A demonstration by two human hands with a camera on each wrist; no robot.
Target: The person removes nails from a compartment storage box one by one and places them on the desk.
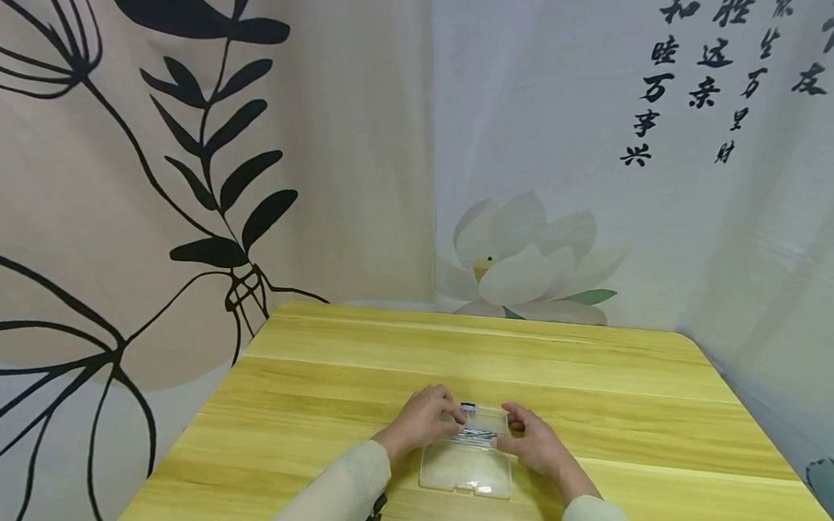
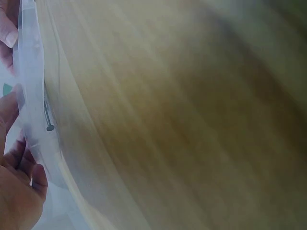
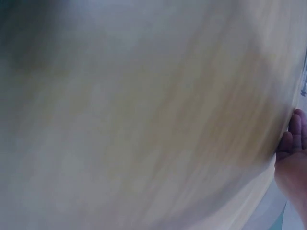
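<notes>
A clear plastic box (image 1: 487, 420) stands on the table with its lid (image 1: 466, 469) folded open toward me. Several silvery nails (image 1: 477, 435) lie in the box, and one nail (image 2: 49, 125) shows its flat head in the left wrist view. At the left side my left hand (image 1: 424, 419) holds the box, thumb and fingers bent at its edge. Across from it, my right hand (image 1: 536, 444) grips the right side, thumb near the front corner and fingers at the back. The right wrist view catches only part of the right hand (image 3: 293, 153) at its edge.
The box rests on a yellow wood-grain table (image 1: 596, 394). A small dark blue-and-white piece (image 1: 468, 408) is at the box's back left corner. Behind the table hangs a printed curtain (image 1: 368, 128) with plants, a lotus and writing.
</notes>
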